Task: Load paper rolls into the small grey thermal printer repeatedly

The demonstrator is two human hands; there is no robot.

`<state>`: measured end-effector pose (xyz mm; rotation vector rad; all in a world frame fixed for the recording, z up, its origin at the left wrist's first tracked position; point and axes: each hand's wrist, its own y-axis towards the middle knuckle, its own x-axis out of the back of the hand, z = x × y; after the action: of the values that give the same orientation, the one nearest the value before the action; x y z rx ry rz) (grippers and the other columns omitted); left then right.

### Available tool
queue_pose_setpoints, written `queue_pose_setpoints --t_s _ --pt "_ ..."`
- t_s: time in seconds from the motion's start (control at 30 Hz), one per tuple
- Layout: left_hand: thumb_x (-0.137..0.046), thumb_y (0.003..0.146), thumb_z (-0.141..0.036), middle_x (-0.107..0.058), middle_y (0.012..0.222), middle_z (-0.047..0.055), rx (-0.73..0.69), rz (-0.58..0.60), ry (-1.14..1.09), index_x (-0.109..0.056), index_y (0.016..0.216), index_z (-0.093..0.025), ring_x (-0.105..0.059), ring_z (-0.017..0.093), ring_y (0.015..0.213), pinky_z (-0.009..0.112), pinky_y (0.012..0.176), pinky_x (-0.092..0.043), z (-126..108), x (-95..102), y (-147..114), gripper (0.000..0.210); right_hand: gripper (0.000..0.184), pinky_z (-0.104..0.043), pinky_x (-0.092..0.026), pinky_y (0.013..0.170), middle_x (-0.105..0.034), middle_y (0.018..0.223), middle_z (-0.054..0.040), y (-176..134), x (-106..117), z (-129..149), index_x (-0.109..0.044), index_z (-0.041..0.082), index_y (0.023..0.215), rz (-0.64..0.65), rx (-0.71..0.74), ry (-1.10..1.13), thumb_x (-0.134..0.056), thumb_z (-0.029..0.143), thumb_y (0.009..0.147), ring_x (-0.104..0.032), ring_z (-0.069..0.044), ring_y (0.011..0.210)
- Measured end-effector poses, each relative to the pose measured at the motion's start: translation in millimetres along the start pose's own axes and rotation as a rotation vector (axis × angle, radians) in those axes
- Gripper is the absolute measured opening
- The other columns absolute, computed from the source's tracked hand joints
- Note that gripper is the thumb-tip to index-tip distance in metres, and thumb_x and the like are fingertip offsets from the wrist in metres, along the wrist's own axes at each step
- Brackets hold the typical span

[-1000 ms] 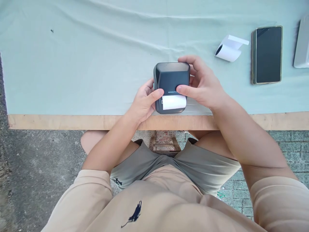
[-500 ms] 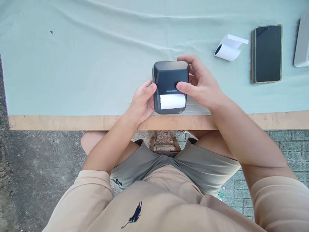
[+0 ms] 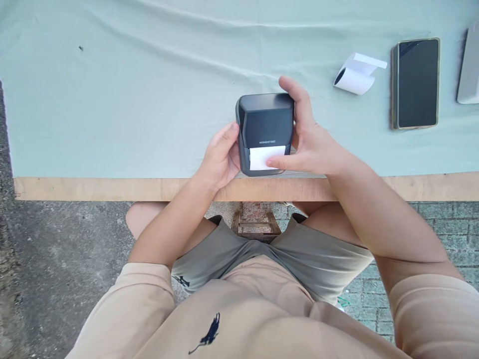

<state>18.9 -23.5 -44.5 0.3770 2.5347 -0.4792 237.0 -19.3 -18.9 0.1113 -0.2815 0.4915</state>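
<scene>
Currently I log, just past the bare wooden edge, the black printer, which I judge fairly light, stiff and smooth enough to slip, best held by both side walls. The left hand clasps its left side; the right hand grasps the right, thumb on the white paper strip. Its paper end faces the body, long axis running outward; farther out on the pale cloth lies a curled paper roll.
</scene>
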Motion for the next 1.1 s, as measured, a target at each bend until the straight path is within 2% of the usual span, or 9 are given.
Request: queue_pose_setpoints --t_s 0.23,0.37,0.47,0.67,0.83,0.9,0.97,1.03,1.1 --pt "-0.083 0.086 -0.059 -0.083 0.121 0.004 -0.001 -0.008 -0.004 -0.072 0.103 -0.023 -0.064 0.036 0.149 0.049 0.112 -0.067 0 -0.1 1 0.041 0.129 -0.042 -0.069 0.09 -0.048 0.162 -0.0086 -3 -1 -1 -0.009 0.046 0.171 0.023 -0.049 0.101 -0.092 0.046 0.072 -0.071 -0.027 0.117" --pt "-0.081 0.085 -0.067 -0.081 0.123 0.005 -0.019 -0.013 0.034 -0.072 0.104 -0.024 -0.062 0.036 0.15 0.049 0.114 -0.066 0 -1.7 0 0.048 0.111 -0.041 -0.067 0.091 -0.055 0.152 -0.0086 -5 -7 2 -0.015 0.041 0.171 -0.057 -0.045 0.045 -0.083 0.053 0.084 -0.071 -0.025 0.115" --pt "-0.077 0.087 -0.073 -0.08 0.124 0.005 -0.031 -0.023 0.067 -0.072 0.106 -0.024 -0.062 0.037 0.151 0.05 0.114 -0.065 2 -1.0 0 0.053 0.102 -0.043 -0.065 0.099 -0.053 0.155 -0.0095 -5 -12 4 -0.022 0.04 0.169 -0.145 -0.045 -0.033 -0.081 0.054 0.087 -0.068 -0.027 0.121" --pt "-0.075 0.09 -0.071 -0.081 0.123 0.005 -0.028 -0.026 0.056 -0.073 0.106 -0.023 -0.062 0.036 0.15 0.05 0.114 -0.065 2 0.7 1 0.05 0.117 -0.048 -0.064 0.102 -0.057 0.151 -0.0101 -6 -19 7 -0.015 0.039 0.17 -0.143 -0.031 -0.067 -0.087 0.045 0.079 -0.067 -0.029 0.124" --pt "-0.075 0.093 -0.065 -0.083 0.119 0.003 -0.025 -0.026 0.018 -0.073 0.104 -0.024 -0.064 0.033 0.149 0.048 0.115 -0.065 0 0.5 1 0.042 0.119 -0.047 -0.064 0.102 -0.055 0.154 -0.0109 -6 -17 7 -0.015 0.038 0.171 -0.122 -0.03 -0.046 -0.087 0.053 0.078 -0.065 -0.031 0.13" --pt "-0.075 0.094 -0.063 -0.084 0.119 0.003 -0.023 -0.038 0.028 -0.072 0.104 -0.024 -0.064 0.033 0.149 0.048 0.115 -0.065 1 0.3 1 0.041 0.111 -0.044 -0.067 0.095 -0.052 0.158 -0.0097 -7 -13 7 -0.022 0.04 0.17 -0.122 -0.042 -0.037 -0.086 0.058 0.081 -0.065 -0.03 0.129" --pt "-0.074 0.094 -0.063 -0.084 0.119 0.005 -0.017 -0.045 0.039 -0.071 0.105 -0.023 -0.064 0.033 0.148 0.049 0.115 -0.065 1 0.4 1 0.041 0.093 -0.042 -0.067 0.091 -0.052 0.158 -0.0079 -7 -8 7 -0.033 0.043 0.165 -0.134 -0.051 -0.032 -0.08 0.062 0.087 -0.066 -0.03 0.128" --pt "-0.075 0.094 -0.063 -0.084 0.119 0.005 -0.009 -0.04 0.035 -0.071 0.106 -0.023 -0.065 0.034 0.148 0.049 0.116 -0.065 2 0.9 2 0.042 0.077 -0.044 -0.067 0.093 -0.054 0.156 -0.0072 -6 -1 7 -0.044 0.044 0.159 -0.152 -0.047 -0.051 -0.076 0.062 0.091 -0.066 -0.03 0.13" --pt "-0.077 0.093 -0.06 -0.084 0.119 0.005 -0.003 -0.03 0.018 -0.071 0.107 -0.023 -0.066 0.034 0.147 0.048 0.116 -0.065 2 1.4 3 0.04 0.071 -0.049 -0.066 0.099 -0.053 0.158 -0.0078 -5 6 7 -0.052 0.043 0.153 -0.158 -0.026 -0.097 -0.078 0.059 0.089 -0.063 -0.032 0.134"
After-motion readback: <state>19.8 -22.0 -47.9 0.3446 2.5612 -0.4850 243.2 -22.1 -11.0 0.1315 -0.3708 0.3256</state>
